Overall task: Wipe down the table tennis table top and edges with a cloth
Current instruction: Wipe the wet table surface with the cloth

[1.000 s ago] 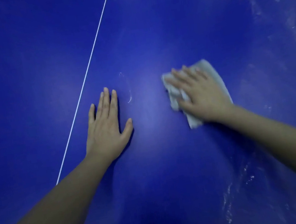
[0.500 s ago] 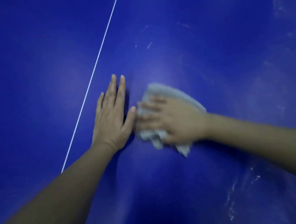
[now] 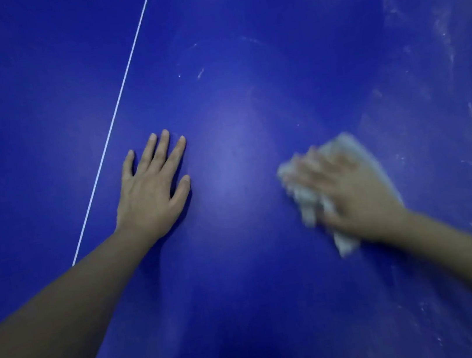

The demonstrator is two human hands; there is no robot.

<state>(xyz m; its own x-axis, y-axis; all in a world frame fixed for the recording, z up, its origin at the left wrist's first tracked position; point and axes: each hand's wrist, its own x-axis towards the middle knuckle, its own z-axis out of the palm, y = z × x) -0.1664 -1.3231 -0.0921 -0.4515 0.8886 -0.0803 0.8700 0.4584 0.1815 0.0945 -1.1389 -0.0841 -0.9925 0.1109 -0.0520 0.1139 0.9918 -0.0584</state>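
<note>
White line (image 3: 115, 120) runs diagonally at far left. Left hand (image 3: 151, 191) lies flat on the blue bench (image 3: 211, 60) just right of that line, fingers straight, holding nothing. Right hand (image 3: 353, 192), motion-blurred, presses a crumpled white cloth (image 3: 308, 198) onto the bench, fingers apparently extended over it, not curled. Pale dust streaks (image 3: 446, 34) lie beyond and right of the cloth, nearer the right hand. Judgement: top partly wiped; next stroke should carry rightward.
</note>
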